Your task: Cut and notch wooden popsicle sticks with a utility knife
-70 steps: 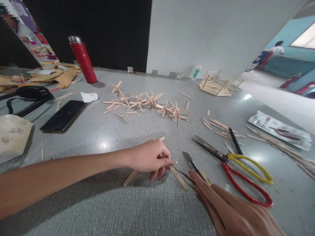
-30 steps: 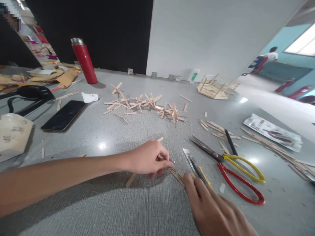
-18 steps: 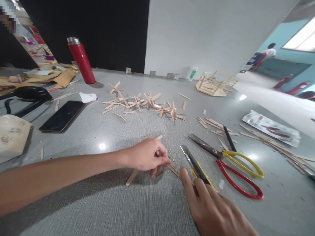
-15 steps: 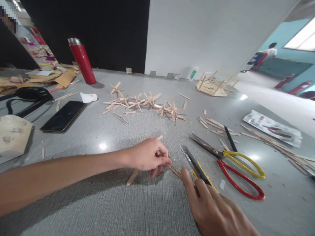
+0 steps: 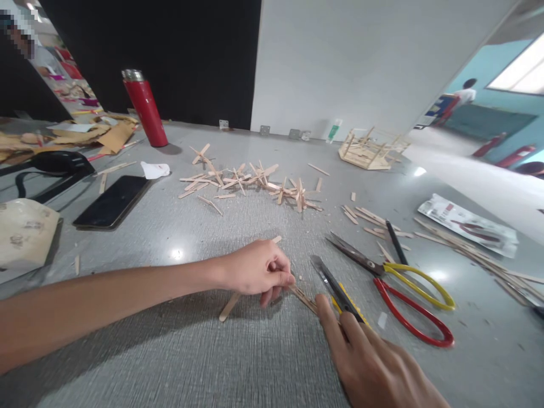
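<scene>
My left hand [image 5: 263,269] is closed, its thumb and fingertips pinching one end of a thin wooden stick [image 5: 304,298] just above the table. My right hand [image 5: 374,362] has the stick's other end under its curled index finger; its thumb is hidden. A utility knife [image 5: 338,289] with a black and yellow body lies beside the right fingers, blade pointing away, its rear end hidden behind the hand. Beneath my left wrist rests a flat craft stick [image 5: 230,307], its middle covered. Scissors [image 5: 376,267] with one yellow and one red handle lie part open to the right.
Several crossed wooden pieces [image 5: 259,178] spread across the middle of the table. A wooden frame model [image 5: 368,153] stands at the back right. At left are a phone [image 5: 113,201] and a red flask [image 5: 147,110]. Long sticks [image 5: 480,255] and a packet [image 5: 467,224] lie far right.
The camera view has shifted slightly. My right hand's index fingertip sits a little farther from the left hand, showing slightly more of the stick. My left hand keeps its pinch.
</scene>
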`<act>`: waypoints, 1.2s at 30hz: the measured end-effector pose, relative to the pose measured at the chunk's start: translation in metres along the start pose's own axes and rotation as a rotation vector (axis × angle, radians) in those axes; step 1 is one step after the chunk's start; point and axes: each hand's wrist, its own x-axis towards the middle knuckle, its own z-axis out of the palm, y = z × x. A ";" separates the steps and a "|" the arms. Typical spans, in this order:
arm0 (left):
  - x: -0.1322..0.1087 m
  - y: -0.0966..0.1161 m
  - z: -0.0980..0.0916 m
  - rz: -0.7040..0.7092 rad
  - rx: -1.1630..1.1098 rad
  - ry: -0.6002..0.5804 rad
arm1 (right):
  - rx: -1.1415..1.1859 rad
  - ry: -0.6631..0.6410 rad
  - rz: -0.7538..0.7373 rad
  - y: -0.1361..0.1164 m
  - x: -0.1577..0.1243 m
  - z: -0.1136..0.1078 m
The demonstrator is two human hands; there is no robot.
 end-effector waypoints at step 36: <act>0.000 -0.002 0.000 0.033 0.003 -0.018 | 0.051 0.047 -0.031 0.004 -0.014 0.005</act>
